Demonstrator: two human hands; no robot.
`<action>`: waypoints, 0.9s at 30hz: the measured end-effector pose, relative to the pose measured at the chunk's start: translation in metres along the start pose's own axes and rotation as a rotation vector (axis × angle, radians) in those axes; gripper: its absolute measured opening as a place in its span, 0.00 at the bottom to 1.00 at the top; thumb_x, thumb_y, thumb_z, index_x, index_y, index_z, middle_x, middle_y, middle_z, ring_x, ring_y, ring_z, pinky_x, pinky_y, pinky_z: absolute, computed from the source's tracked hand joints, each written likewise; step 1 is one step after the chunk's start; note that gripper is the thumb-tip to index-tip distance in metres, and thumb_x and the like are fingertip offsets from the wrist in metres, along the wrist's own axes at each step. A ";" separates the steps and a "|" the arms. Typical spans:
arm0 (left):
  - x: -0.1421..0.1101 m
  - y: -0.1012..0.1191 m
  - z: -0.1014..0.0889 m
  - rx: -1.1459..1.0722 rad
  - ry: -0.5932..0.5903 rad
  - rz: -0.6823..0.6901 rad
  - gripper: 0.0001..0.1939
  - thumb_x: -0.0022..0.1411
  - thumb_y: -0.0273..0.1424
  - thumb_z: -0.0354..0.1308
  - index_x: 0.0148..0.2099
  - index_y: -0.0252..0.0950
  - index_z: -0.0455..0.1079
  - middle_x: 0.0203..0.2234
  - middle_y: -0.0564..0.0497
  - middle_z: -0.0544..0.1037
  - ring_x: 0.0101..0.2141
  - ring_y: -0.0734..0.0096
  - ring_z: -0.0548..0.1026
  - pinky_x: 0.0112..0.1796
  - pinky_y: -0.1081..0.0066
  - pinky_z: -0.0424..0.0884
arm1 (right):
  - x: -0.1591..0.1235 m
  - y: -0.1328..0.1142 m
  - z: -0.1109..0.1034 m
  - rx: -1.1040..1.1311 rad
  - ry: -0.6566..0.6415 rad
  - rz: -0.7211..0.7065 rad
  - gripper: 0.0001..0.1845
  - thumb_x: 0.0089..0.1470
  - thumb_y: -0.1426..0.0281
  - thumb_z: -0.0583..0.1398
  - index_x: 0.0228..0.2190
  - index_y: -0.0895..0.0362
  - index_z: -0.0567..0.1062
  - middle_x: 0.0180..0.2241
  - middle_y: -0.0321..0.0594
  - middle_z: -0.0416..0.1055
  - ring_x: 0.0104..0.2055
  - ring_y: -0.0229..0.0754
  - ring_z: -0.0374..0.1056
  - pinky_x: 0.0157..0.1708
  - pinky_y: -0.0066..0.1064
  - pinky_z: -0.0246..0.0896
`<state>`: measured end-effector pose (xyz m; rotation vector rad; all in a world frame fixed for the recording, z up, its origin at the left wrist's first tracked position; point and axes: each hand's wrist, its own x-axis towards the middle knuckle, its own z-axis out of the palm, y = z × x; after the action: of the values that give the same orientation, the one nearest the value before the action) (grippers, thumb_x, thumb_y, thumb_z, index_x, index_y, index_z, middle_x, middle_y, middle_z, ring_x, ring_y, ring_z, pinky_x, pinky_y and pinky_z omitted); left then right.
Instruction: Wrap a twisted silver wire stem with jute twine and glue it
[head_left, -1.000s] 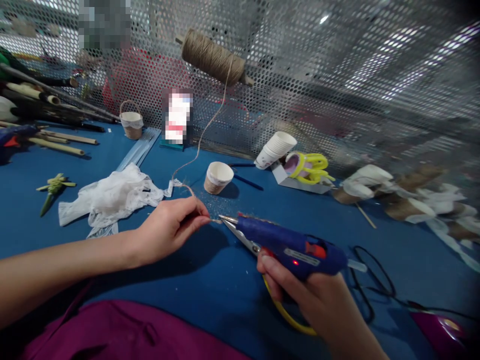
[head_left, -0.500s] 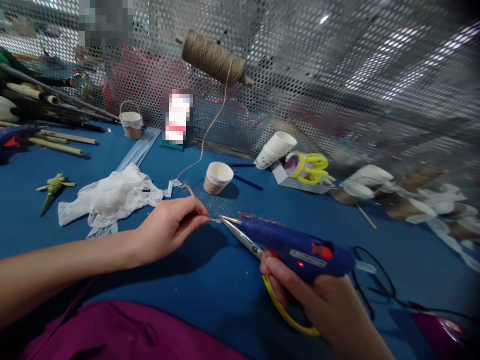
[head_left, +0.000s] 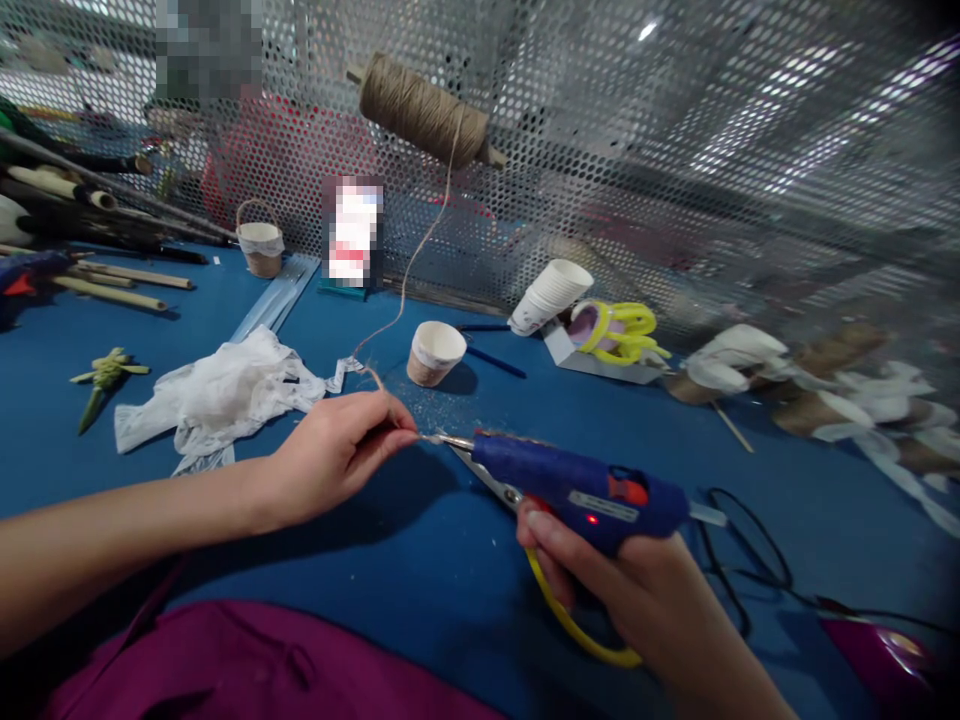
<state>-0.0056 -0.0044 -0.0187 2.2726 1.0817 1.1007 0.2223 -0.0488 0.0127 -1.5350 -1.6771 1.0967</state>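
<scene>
My left hand (head_left: 341, 450) pinches the end of a thin brown twine (head_left: 405, 290), which runs up to a spool (head_left: 421, 110) on the mesh. In my right hand (head_left: 592, 575) is a blue hot glue gun (head_left: 570, 485) with a small red light lit. Its metal nozzle sits at the twine end, just past my left fingertips. Scissors (head_left: 574, 630) with a yellow handle are beneath the gun, partly hidden by it and by my right hand. Beyond my hands stands a small paper cup (head_left: 436, 354) wrapped in burlap with a white lace band.
White lace (head_left: 232, 390) lies bunched at the left, near a small green bundle (head_left: 105, 380). A finished-looking basket cup (head_left: 260, 248) and a phone (head_left: 352, 235) stand at the back. Stacked cups (head_left: 551, 295) and a box with yellow tape (head_left: 619, 335) sit right of centre.
The glue gun shifted slightly right and back from the twine end, then returned left so its nozzle meets it. My left hand stays almost still.
</scene>
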 end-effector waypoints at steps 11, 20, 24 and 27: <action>0.001 0.000 -0.001 -0.045 -0.041 -0.071 0.06 0.61 0.29 0.48 0.33 0.33 0.64 0.22 0.52 0.72 0.23 0.78 0.68 0.25 0.78 0.62 | 0.000 0.001 -0.001 0.065 -0.008 -0.039 0.13 0.51 0.62 0.56 0.23 0.58 0.69 0.12 0.31 0.61 0.13 0.32 0.57 0.16 0.25 0.55; 0.000 0.000 -0.002 0.022 -0.022 -0.005 0.06 0.61 0.28 0.48 0.32 0.34 0.65 0.23 0.52 0.73 0.22 0.77 0.67 0.25 0.76 0.63 | 0.001 0.000 -0.001 0.000 -0.044 -0.020 0.15 0.51 0.61 0.57 0.21 0.58 0.69 0.10 0.31 0.61 0.13 0.33 0.58 0.16 0.27 0.56; 0.000 0.001 -0.002 0.046 -0.008 0.022 0.06 0.61 0.28 0.48 0.33 0.34 0.65 0.24 0.51 0.73 0.22 0.77 0.67 0.25 0.76 0.63 | 0.001 0.001 -0.002 0.018 -0.027 -0.032 0.14 0.51 0.62 0.57 0.22 0.59 0.69 0.11 0.31 0.61 0.13 0.32 0.57 0.15 0.26 0.55; 0.000 0.001 -0.002 0.035 -0.003 0.030 0.06 0.61 0.27 0.48 0.33 0.34 0.64 0.24 0.51 0.73 0.23 0.77 0.67 0.25 0.77 0.62 | 0.002 0.002 -0.002 0.047 -0.029 -0.034 0.13 0.51 0.62 0.57 0.22 0.59 0.69 0.10 0.31 0.61 0.13 0.32 0.57 0.15 0.25 0.55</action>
<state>-0.0065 -0.0052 -0.0170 2.3241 1.0766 1.0978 0.2248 -0.0465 0.0111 -1.4623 -1.6788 1.1376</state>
